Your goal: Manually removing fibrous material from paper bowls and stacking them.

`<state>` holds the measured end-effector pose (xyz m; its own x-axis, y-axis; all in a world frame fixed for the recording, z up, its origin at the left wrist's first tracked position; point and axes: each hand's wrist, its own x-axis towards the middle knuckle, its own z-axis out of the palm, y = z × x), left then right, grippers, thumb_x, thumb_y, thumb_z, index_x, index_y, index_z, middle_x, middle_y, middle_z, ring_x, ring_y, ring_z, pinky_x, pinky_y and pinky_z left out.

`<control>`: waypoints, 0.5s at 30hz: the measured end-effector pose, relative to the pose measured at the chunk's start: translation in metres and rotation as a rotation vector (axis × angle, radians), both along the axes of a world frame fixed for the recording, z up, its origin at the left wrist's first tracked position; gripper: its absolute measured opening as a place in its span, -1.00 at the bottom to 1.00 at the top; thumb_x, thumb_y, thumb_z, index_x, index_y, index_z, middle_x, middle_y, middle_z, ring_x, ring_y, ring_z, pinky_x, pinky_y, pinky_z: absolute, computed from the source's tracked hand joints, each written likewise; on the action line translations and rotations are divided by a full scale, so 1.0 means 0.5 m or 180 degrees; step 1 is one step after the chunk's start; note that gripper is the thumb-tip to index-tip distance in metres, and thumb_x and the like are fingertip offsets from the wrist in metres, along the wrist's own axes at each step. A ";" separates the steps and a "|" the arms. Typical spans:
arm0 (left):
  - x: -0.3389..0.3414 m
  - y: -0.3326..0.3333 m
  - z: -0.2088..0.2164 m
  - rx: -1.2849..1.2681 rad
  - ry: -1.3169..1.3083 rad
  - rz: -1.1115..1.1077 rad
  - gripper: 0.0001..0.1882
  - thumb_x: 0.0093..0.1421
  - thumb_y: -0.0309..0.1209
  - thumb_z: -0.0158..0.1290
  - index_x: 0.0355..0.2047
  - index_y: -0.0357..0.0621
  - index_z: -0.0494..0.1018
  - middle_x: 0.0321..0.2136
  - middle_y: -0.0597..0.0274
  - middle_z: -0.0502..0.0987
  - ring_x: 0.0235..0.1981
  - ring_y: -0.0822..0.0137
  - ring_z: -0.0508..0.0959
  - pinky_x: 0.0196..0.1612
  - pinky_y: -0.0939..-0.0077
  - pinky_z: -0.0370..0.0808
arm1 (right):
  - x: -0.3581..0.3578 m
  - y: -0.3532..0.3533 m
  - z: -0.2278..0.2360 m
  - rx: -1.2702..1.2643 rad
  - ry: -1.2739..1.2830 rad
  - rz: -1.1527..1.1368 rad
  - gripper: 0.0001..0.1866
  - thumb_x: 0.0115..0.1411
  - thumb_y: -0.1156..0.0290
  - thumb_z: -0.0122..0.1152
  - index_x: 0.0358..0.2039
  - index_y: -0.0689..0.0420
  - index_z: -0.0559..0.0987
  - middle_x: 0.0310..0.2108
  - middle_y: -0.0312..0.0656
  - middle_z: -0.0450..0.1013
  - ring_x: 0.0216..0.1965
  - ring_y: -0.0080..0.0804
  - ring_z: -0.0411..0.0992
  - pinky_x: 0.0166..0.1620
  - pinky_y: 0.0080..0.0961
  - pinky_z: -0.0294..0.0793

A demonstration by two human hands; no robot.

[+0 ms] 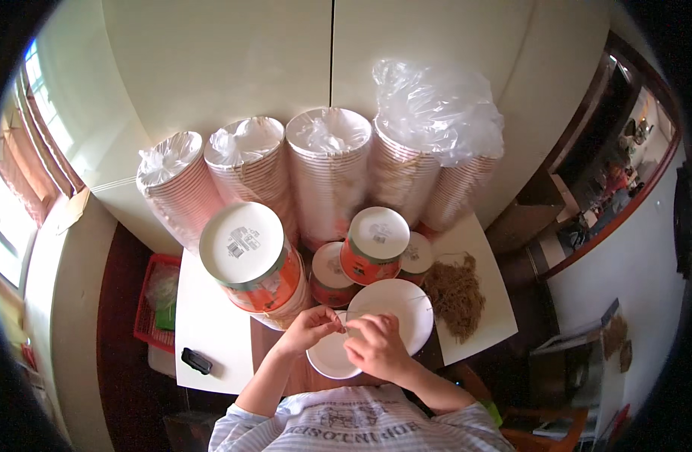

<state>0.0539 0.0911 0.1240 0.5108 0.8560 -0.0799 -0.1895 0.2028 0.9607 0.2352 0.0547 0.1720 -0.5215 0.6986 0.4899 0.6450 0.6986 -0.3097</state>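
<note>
My left hand [310,330] is closed in a pinch above a small white bowl [332,357]. A thin pale strand shows at its fingertips. Close beside it, my right hand [378,348] has its fingers bent together over the same bowl; what they hold is too small to make out. A larger white bowl [410,320] stands just behind my right hand. To the right of the bowls lies a tangled heap of brown, dried, thread-like fibres [457,297] on the white tabletop.
Upturned orange paper tubs [244,242] and smaller red ones [378,235] are stacked behind the bowls. Tall bagged stacks of paper tubs [327,162] line the cabinet. A black object [196,361] lies at left, near a red basket [146,320].
</note>
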 end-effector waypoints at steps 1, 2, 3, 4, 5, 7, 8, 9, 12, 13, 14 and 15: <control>-0.002 -0.002 -0.008 -0.0085 -0.0068 0.0049 -0.93 0.10 -0.51 -0.03 -0.41 -0.25 0.32 -0.45 0.29 0.42 -0.34 0.48 0.43 -0.26 0.63 0.37 | -0.008 -0.007 -0.001 0.0063 -0.0121 0.0039 -0.89 -0.22 0.41 0.20 -0.64 0.05 0.44 -0.26 -0.29 0.31 -0.13 -0.42 0.22 -0.07 -0.27 0.07; -0.004 -0.003 -0.015 -0.0169 -0.0136 0.0095 -0.93 0.08 -0.53 -0.01 -0.41 -0.24 0.33 -0.45 0.30 0.42 -0.37 0.50 0.43 -0.27 0.65 0.37 | -0.014 -0.011 -0.006 0.0074 -0.0252 0.0022 -0.88 -0.23 0.37 0.21 -0.63 0.04 0.45 -0.26 -0.32 0.30 -0.12 -0.44 0.20 -0.07 -0.25 0.06; -0.007 -0.004 -0.019 -0.0171 -0.0135 0.0096 -0.93 0.08 -0.53 -0.01 -0.41 -0.24 0.33 -0.45 0.30 0.42 -0.37 0.50 0.43 -0.27 0.65 0.37 | -0.018 -0.014 -0.013 0.0072 -0.0250 0.0023 -0.88 -0.23 0.37 0.21 -0.63 0.04 0.45 -0.26 -0.32 0.30 -0.12 -0.44 0.20 -0.07 -0.25 0.06; -0.011 -0.002 -0.024 -0.0128 0.0027 0.0113 -0.91 0.05 -0.54 0.01 -0.42 -0.24 0.33 -0.47 0.32 0.42 -0.40 0.52 0.42 -0.30 0.67 0.36 | -0.022 -0.013 -0.024 0.0114 -0.0362 0.0027 -0.87 -0.23 0.35 0.23 -0.64 0.04 0.46 -0.25 -0.33 0.30 -0.13 -0.45 0.20 -0.08 -0.25 0.07; -0.013 -0.001 -0.026 -0.0084 0.0189 0.0129 -0.88 0.02 -0.54 0.04 -0.42 -0.23 0.34 -0.48 0.34 0.42 -0.43 0.55 0.41 -0.33 0.70 0.35 | -0.023 -0.013 -0.028 0.0156 -0.0473 0.0030 -0.85 -0.23 0.32 0.24 -0.64 0.04 0.46 -0.25 -0.34 0.30 -0.13 -0.45 0.21 -0.09 -0.25 0.07; -0.015 -0.004 -0.015 0.0182 0.0612 0.0139 -0.86 -0.01 -0.53 0.06 -0.41 -0.23 0.35 -0.50 0.36 0.41 -0.46 0.57 0.39 -0.36 0.71 0.35 | -0.017 -0.008 -0.023 -0.0048 -0.0300 0.0117 -0.83 -0.22 0.31 0.25 -0.60 0.04 0.46 -0.25 -0.33 0.30 -0.14 -0.46 0.21 -0.09 -0.26 0.08; -0.016 -0.006 -0.007 0.0448 0.1036 0.0150 -0.83 -0.04 -0.52 0.08 -0.40 -0.22 0.36 -0.52 0.38 0.41 -0.49 0.59 0.37 -0.39 0.72 0.34 | -0.013 -0.003 -0.020 -0.0252 -0.0126 0.0206 -0.80 -0.21 0.30 0.26 -0.56 0.03 0.46 -0.25 -0.33 0.30 -0.14 -0.46 0.22 -0.10 -0.27 0.08; -0.013 -0.009 0.002 0.0448 0.1035 0.0146 -0.83 -0.04 -0.52 0.08 -0.40 -0.22 0.36 -0.52 0.38 0.41 -0.49 0.59 0.37 -0.39 0.72 0.34 | -0.011 0.005 -0.023 -0.0260 -0.0072 0.0078 -0.77 -0.20 0.31 0.26 -0.49 0.02 0.45 -0.25 -0.34 0.30 -0.15 -0.45 0.23 -0.09 -0.31 0.08; 0.000 -0.019 0.029 0.0807 0.1406 0.0199 -0.78 -0.06 -0.49 0.11 -0.38 -0.22 0.36 -0.53 0.35 0.44 -0.47 0.56 0.41 -0.39 0.69 0.37 | -0.006 0.028 -0.018 -0.0346 0.0090 0.0024 -0.59 -0.21 0.38 0.29 -0.28 0.04 0.38 -0.23 -0.31 0.30 -0.15 -0.39 0.26 -0.08 -0.36 0.14; 0.005 -0.020 0.036 0.0823 0.1434 0.0214 -0.78 -0.06 -0.48 0.11 -0.38 -0.22 0.36 -0.51 0.33 0.45 -0.45 0.54 0.43 -0.37 0.67 0.38 | -0.006 0.034 -0.023 -0.0393 0.0193 0.0057 -0.58 -0.20 0.41 0.28 -0.27 0.06 0.37 -0.25 -0.29 0.32 -0.16 -0.37 0.29 -0.08 -0.35 0.17; 0.007 -0.020 0.039 0.0839 0.1462 0.0227 -0.78 -0.06 -0.48 0.12 -0.38 -0.22 0.36 -0.49 0.31 0.46 -0.43 0.51 0.45 -0.36 0.65 0.40 | -0.007 0.038 -0.029 -0.0441 0.0296 0.0089 -0.57 -0.20 0.44 0.27 -0.26 0.08 0.36 -0.27 -0.27 0.35 -0.18 -0.35 0.31 -0.07 -0.34 0.20; 0.007 -0.020 0.037 0.0839 0.1464 0.0217 -0.78 -0.06 -0.48 0.12 -0.38 -0.22 0.36 -0.49 0.31 0.46 -0.43 0.51 0.45 -0.36 0.65 0.40 | -0.007 0.040 -0.034 -0.0444 0.0300 0.0080 -0.57 -0.20 0.44 0.27 -0.26 0.08 0.36 -0.27 -0.27 0.35 -0.18 -0.35 0.31 -0.07 -0.34 0.20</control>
